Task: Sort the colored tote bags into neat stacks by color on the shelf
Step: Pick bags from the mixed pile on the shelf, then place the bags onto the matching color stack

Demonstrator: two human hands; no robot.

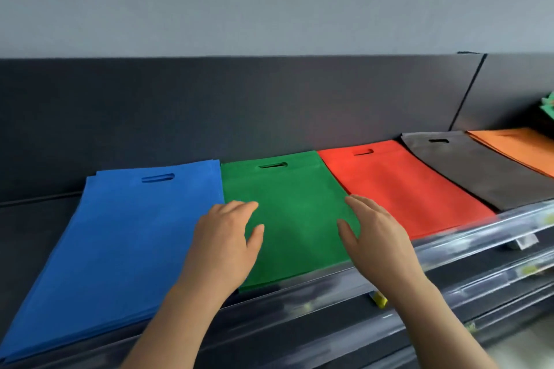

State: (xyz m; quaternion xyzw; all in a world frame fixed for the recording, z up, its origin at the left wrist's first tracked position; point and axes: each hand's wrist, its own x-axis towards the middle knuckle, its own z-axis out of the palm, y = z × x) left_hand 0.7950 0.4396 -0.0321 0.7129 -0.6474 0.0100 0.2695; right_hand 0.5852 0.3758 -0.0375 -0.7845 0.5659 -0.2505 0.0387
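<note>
Flat tote bags lie in a row on the dark shelf [39, 219]: a blue stack [126, 237] at left, then a green stack [296, 213], a red stack [401, 189], a dark grey stack [473, 168] and an orange stack [521, 147]. My left hand [224, 243] rests flat on the seam between the blue and green stacks, fingers apart. Over the green stack's right edge is my right hand [374, 234], also with spread fingers. Neither hand holds a bag.
A clear plastic rail [467, 240] runs along the shelf's front edge, with more shelf rails [494, 275] below. A dark back panel [239, 105] rises behind the bags. More green bags [548, 108] sit at the far right edge.
</note>
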